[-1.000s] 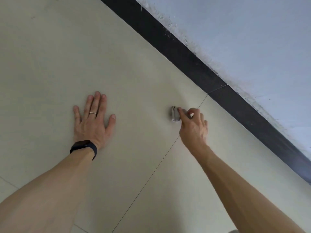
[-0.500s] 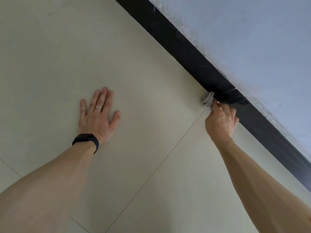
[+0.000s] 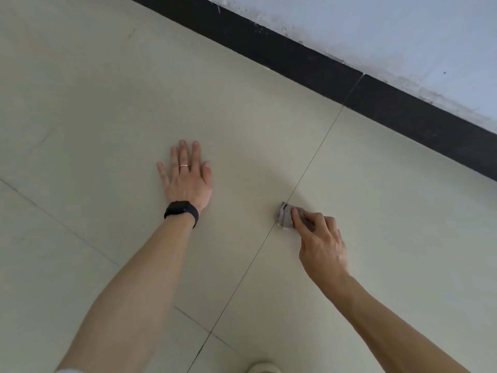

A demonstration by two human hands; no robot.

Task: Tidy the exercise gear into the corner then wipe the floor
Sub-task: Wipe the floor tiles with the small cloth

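A person leans over a pale tiled floor [image 3: 107, 103], both bare arms reaching forward. The left hand [image 3: 188, 179] lies flat on a tile, palm down, fingers spread and pointing toward the wall [image 3: 403, 36]; it grips nothing. A thin ring [image 3: 184, 165] sits on 1 finger and a black band [image 3: 182, 211] wraps the wrist.

The right hand [image 3: 320, 243] presses a small grey cloth [image 3: 285, 219] against the floor. Its fingers curl down over the cloth's right side, closed on it, while the cloth's left part sticks out past the fingertips. The cloth looks folded or bunched; its full shape cannot be told under the fingers. It lies on the thin grout line [image 3: 309, 168] that runs from the lower centre of the frame up to the baseboard [image 3: 403, 114], at the line's right edge.

The 2 hands are well apart, the cloth to the right of the left hand and slightly nearer the camera. A black baseboard crosses the frame diagonally from the top centre to the right edge, with a joint in it where the grout line meets it. Above it the wall is pale blue-grey, scuffed along its lower edge. A 2nd grout line crosses the floor at lower left. At the bottom edge, a pale rounded shape [image 3: 265, 368] shows; what it is cannot be told.
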